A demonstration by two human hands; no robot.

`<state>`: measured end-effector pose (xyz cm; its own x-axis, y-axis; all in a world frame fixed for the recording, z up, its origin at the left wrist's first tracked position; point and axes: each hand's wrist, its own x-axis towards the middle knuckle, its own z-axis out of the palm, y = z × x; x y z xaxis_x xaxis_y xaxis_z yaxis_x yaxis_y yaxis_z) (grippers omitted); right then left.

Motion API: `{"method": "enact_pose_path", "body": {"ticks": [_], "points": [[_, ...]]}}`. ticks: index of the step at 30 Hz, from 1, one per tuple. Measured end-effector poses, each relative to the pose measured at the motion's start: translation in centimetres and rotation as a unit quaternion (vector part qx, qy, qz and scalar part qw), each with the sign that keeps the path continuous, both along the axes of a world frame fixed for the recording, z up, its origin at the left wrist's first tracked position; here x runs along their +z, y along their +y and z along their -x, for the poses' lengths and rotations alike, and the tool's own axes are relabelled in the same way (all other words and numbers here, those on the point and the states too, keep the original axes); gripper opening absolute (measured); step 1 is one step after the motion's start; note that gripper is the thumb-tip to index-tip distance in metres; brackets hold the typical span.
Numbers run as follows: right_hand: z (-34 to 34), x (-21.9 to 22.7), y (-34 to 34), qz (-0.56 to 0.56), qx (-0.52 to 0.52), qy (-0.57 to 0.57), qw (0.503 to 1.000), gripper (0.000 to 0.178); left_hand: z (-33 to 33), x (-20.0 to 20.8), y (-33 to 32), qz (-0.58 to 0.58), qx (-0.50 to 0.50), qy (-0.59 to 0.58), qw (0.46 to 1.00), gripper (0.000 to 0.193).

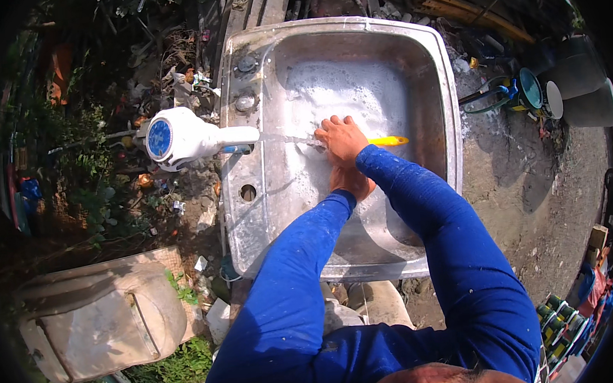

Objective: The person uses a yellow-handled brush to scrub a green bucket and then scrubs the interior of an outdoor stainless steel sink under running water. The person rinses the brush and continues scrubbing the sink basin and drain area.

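Observation:
Both my hands are together over a worn metal sink (pixel 448 98) of foamy water (pixel 356 79). My right hand (pixel 341 140) lies palm down over my left hand (pixel 352 182), its fingers slightly bent and apart. The left hand's fingers are hidden beneath it. A yellow handle (pixel 389 141) sticks out to the right from under the right hand; its other end is covered, and which hand touches it, if either, I cannot tell. From the left, a white tap (pixel 191 137) with a round blue face pours a stream of water (pixel 286 138) onto the fingers.
A drain hole (pixel 248 193) pierces the sink's left ledge. Blue and grey tubs (pixel 530 88) stand at the right on bare ground. A dirty beige panel (pixel 104 320) lies at the lower left, with plants and litter above it. Wooden planks (pixel 260 5) lie behind the sink.

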<state>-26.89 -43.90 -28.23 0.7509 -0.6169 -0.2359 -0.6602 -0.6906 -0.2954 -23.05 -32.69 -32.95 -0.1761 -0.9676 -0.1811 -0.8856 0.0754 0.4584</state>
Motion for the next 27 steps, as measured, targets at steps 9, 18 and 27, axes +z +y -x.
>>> {"method": "enact_pose_path", "body": {"ticks": [9,18,27], "points": [[-1.5,-0.9,-0.8,-0.084,-0.055,-0.015,0.995,0.024,-0.1,0.7,-0.2,0.025,0.022,0.051,0.998,0.060],[2.0,0.1,0.9,-0.028,-0.091,-0.141,0.985,0.055,0.4,0.1,0.0,-0.028,0.018,-0.005,0.999,0.073],[0.4,1.9,1.8,-0.081,-0.088,0.040,0.992,0.047,0.4,0.5,0.0,-0.114,-0.040,-0.119,0.986,0.085]]}}
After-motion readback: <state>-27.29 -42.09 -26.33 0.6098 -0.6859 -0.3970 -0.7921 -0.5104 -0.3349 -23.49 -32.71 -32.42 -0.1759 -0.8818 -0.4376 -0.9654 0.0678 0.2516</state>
